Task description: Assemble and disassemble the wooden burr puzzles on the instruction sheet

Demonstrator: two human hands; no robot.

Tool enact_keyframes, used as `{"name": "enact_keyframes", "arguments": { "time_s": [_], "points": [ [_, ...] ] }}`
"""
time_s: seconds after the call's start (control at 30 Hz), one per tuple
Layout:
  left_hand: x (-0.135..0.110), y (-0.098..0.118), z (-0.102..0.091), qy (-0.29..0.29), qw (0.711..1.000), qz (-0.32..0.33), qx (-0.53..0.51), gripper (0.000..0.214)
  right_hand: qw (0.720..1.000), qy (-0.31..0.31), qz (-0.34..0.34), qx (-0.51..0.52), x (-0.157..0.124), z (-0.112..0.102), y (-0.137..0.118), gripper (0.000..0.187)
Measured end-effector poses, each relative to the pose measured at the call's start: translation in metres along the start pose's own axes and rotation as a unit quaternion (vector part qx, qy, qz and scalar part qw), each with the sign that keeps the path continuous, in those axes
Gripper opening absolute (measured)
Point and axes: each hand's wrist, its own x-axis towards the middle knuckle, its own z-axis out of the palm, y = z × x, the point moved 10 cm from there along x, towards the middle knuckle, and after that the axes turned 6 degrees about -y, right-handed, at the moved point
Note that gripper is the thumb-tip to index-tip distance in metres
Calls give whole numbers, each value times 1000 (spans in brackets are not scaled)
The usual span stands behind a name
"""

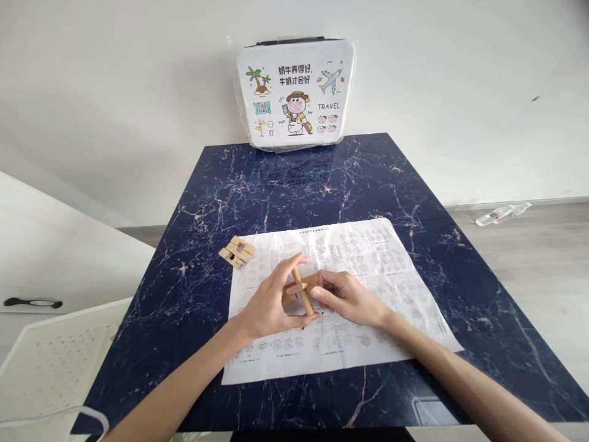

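Note:
Above the printed sheet [391, 319], both hands hold a partly joined wooden interlocking puzzle [297, 287], with a round rod crossing flatter pieces. My left hand [269, 301] is closed around it, the rod's two ends lying between thumb and fingers. From the other side, my right hand [347, 296] pinches the right end of the flat wooden piece with thumb and curled fingers. Some of the puzzle is hidden behind the fingers. A second group of pale wooden pieces [238, 252], fitted together crosswise, lies at the sheet's upper left corner.
A dark blue marble-patterned table [299, 190] carries the sheet, which shows rows of small diagrams. At its far edge a white cartoon-printed case [297, 92] stands against the wall. A white perforated basket [59, 350] is at lower left. Clear plastic [503, 213] lies on the floor.

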Motion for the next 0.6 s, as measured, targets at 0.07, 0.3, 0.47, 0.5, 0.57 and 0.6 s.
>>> {"name": "enact_keyframes", "arguments": {
  "time_s": [0.07,0.3,0.47,0.5,0.57,0.6],
  "points": [
    [-1,-3,-2,9,1000,-12,-18,112,1000,18,-3,8,0,-3,0,41],
    [0,-8,5,-28,997,-48,-54,115,999,32,-9,18,0,-6,-3,32],
    [2,-8,5,-30,998,-56,-9,114,997,28,13,66,1,-7,5,30],
    [2,-8,4,-25,998,-52,-2,112,996,33,17,86,1,-9,7,30],
    [3,-5,0,-9,999,-34,15,105,992,42,22,118,2,-12,10,30],
    [3,-3,-2,-1,1000,-20,24,101,991,45,24,127,2,-14,11,31]
  ]
}}
